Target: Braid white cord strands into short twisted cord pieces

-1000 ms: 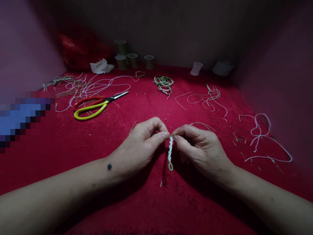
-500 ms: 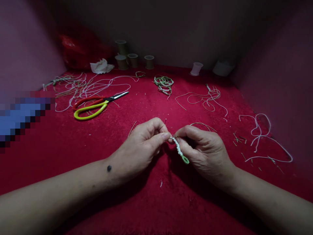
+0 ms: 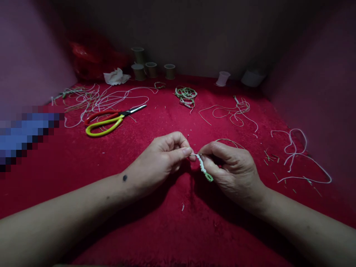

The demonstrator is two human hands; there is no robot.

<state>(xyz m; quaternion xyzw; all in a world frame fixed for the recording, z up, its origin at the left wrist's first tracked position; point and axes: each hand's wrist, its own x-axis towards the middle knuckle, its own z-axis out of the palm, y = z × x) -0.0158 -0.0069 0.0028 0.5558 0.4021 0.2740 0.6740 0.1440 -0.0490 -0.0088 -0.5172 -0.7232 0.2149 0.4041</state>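
Note:
A short braided cord [image 3: 203,169], white with a green loop at its lower end, is held between both hands above a red cloth [image 3: 172,230]. My left hand [image 3: 161,159] pinches the cord's top end between thumb and forefinger. My right hand [image 3: 232,170] is closed on the same top end, and the braid lies slanted against its fingers. Both hands meet at the middle of the view.
Scissors [image 3: 111,118] with red and yellow handles lie at the left among loose white cords [image 3: 91,98]. A green-white cord bundle [image 3: 185,94], several spools [image 3: 151,68] and a white cup [image 3: 223,78] sit at the back. More cord [image 3: 294,155] and cut scraps lie at the right.
The braid hung straight down a second ago. It has swung right and now lies slanted against my right hand's fingers. Both hands stay pinched together at the same spot.

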